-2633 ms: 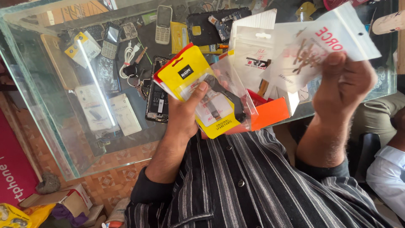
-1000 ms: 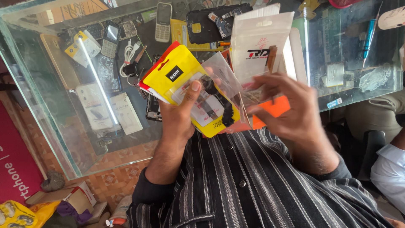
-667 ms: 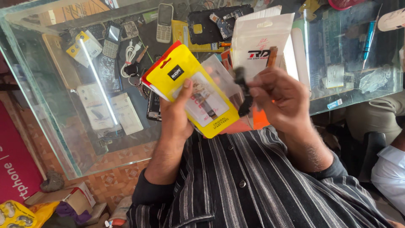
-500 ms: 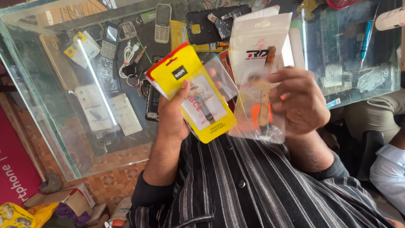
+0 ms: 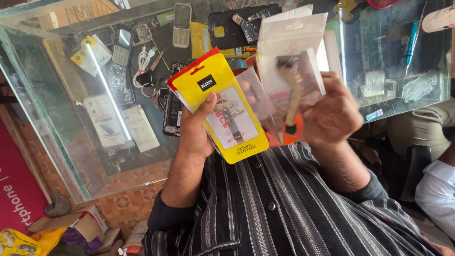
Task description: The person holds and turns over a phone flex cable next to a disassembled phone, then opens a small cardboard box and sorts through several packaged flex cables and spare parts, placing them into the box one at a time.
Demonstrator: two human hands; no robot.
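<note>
Yellow spare-part packet (image 5: 226, 114) fanned with clear packets in left hand (image 5: 195, 129), thumb pinning front; right hand (image 5: 332, 114) grasps clear pouch (image 5: 293, 83) raised for inspection above glass surface (image 5: 71, 132).

Yellow pouch (image 5: 222, 106) left, clear packets (image 5: 294, 42) right, above glass counter (image 5: 71, 142).

Glass counter (image 5: 57, 156) over patterned tile floor (image 5: 128, 208); light streak on glass; red board (image 5: 14, 199) at left.

A glass counter (image 5: 71, 156) carries old phones (image 5: 181, 19), a white cable (image 5: 142, 59), a blue pen (image 5: 411, 41) and small packets (image 5: 90, 50).
</note>
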